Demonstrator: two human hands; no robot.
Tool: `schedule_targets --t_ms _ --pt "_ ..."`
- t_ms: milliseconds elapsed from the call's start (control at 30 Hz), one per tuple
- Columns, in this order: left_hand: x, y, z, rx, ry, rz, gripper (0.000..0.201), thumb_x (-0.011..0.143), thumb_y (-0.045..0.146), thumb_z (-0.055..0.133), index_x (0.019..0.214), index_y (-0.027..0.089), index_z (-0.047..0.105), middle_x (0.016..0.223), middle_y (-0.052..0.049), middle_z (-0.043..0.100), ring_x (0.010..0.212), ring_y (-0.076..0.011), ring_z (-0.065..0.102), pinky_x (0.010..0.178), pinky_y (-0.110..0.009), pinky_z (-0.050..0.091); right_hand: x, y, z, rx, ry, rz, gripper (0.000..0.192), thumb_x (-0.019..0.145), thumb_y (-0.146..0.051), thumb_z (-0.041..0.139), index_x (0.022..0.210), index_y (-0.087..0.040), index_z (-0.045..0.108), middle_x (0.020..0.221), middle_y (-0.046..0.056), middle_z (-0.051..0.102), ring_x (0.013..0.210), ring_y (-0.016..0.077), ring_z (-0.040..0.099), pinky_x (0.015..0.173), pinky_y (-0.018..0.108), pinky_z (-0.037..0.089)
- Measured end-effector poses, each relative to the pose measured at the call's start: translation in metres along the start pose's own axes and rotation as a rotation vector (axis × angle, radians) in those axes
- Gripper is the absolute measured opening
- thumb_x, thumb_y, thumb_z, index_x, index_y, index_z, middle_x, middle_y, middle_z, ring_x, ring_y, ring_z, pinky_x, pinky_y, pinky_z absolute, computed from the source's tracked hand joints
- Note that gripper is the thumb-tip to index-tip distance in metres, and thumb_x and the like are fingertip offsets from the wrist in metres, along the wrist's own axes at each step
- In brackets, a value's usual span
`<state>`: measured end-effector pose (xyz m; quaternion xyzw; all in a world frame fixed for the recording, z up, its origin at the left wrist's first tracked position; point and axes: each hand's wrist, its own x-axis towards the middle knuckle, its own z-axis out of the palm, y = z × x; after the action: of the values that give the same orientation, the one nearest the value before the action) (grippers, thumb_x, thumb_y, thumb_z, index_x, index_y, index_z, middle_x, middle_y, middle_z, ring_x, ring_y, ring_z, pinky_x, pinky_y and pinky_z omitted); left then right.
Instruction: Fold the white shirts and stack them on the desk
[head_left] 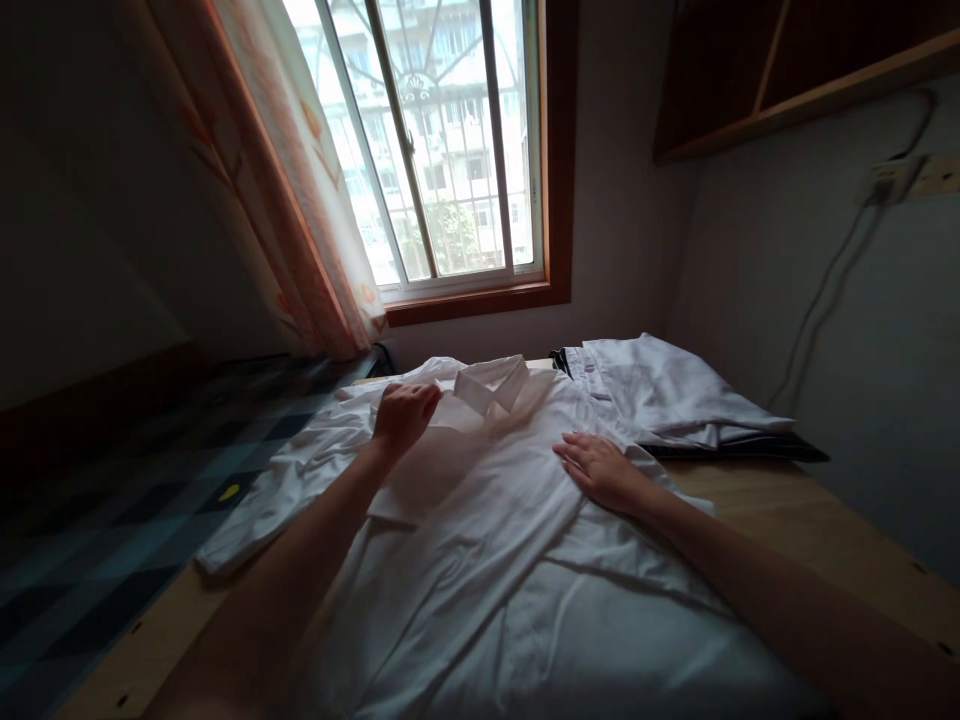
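A white collared shirt point(480, 520) lies spread on a wooden board, its collar point(491, 388) toward the window and its hem toward me. My left hand point(407, 408) is closed in a pinch on the shirt's cloth left of the collar, lifting a fold of the front panel. My right hand point(598, 468) rests flat on the right side of the shirt below the collar, its fingers stretched out. One sleeve spreads out to the left. Part of the cloth under my left hand is hidden by my forearm.
Folded white clothes point(660, 385) lie on a dark garment at the back right of the wooden board point(780, 510). On the left is a checkered dark cloth point(165, 500). Behind are a window point(450, 150) and a curtain point(277, 180); a cable point(821, 290) hangs on the right wall.
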<state>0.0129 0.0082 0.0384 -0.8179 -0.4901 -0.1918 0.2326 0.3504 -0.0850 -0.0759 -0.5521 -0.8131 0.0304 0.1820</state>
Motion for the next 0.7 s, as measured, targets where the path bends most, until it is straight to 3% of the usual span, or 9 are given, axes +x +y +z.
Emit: schedule_targets --t_ms 133,233,333,400,467,533,600,700 --pt "-0.035 0.008 -0.030 0.006 0.083 0.065 0.038 0.103 0.039 0.037 0.091 0.018 0.067 0.087 -0.006 0.074 0.085 -0.0209 0.068 0.089 -0.035 0.040 0.002 0.000 -0.003 0.035 0.114 0.002 0.036 0.094 -0.032 0.045 0.121 -0.017 0.065 0.126 0.013 0.066 0.117 0.0265 0.059 0.104 0.040 0.042" --pt "-0.065 0.015 -0.050 0.001 0.141 0.143 0.032 0.102 0.035 0.041 0.088 0.019 0.066 0.082 -0.004 0.074 0.079 -0.0184 0.067 0.088 -0.035 0.041 0.004 0.007 -0.010 0.050 0.372 0.064 0.029 0.092 -0.033 0.049 0.112 -0.016 0.062 0.105 0.013 0.068 0.098 0.0269 0.063 0.093 0.039 0.048" --pt "-0.095 0.022 -0.064 -0.018 0.224 0.294 0.022 0.100 0.027 0.048 0.089 0.020 0.066 0.079 0.000 0.073 0.075 -0.0165 0.066 0.088 -0.035 0.042 0.004 0.017 -0.023 -0.020 0.660 0.049 0.037 0.089 -0.035 0.054 0.121 -0.016 0.054 0.109 0.015 0.063 0.104 0.0312 0.058 0.094 0.045 0.047" --pt "-0.113 0.026 -0.069 -0.017 0.261 0.370 0.017 0.099 0.022 0.051 0.089 0.020 0.066 0.076 0.002 0.071 0.072 -0.0147 0.064 0.089 -0.035 0.043 0.002 0.022 -0.033 -0.064 0.757 0.026 0.054 0.087 -0.033 0.058 0.137 -0.016 0.045 0.121 0.017 0.058 0.114 0.0337 0.054 0.098 0.048 0.044" --pt "-0.130 0.029 -0.071 -0.007 0.244 0.411 0.017 0.098 0.018 0.051 0.089 0.021 0.066 0.071 0.004 0.067 0.069 -0.0128 0.063 0.093 -0.035 0.044 -0.001 0.027 -0.041 -0.085 0.775 -0.001 0.071 0.083 -0.028 0.060 0.148 -0.015 0.033 0.132 0.019 0.051 0.123 0.0348 0.049 0.101 0.048 0.043" --pt "-0.145 0.032 -0.068 0.006 0.189 0.440 0.018 0.098 0.017 0.051 0.090 0.022 0.066 0.069 0.005 0.065 0.068 -0.0124 0.061 0.097 -0.036 0.044 -0.003 0.030 -0.046 -0.098 0.738 -0.054 0.076 0.080 -0.022 0.061 0.150 -0.017 0.032 0.136 0.019 0.049 0.128 0.0340 0.046 0.104 0.047 0.041" --pt "-0.157 0.033 -0.063 0.026 0.131 0.468 0.019 0.097 0.015 0.051 0.094 0.023 0.068 0.073 0.003 0.066 0.074 -0.0142 0.062 0.098 -0.036 0.044 -0.006 0.032 -0.049 -0.125 0.654 -0.142 0.067 0.078 -0.016 0.059 0.143 -0.021 0.045 0.136 0.015 0.052 0.129 0.0321 0.046 0.106 0.046 0.039" --pt "-0.169 0.030 -0.055 0.055 0.087 0.444 0.022 0.097 0.016 0.050 0.103 0.024 0.069 0.097 -0.003 0.071 0.094 -0.0196 0.064 0.098 -0.038 0.045 -0.007 0.035 -0.050 -0.163 0.508 -0.292 0.050 0.075 -0.008 0.056 0.122 -0.023 0.064 0.130 0.010 0.060 0.127 0.0291 0.050 0.106 0.044 0.037"
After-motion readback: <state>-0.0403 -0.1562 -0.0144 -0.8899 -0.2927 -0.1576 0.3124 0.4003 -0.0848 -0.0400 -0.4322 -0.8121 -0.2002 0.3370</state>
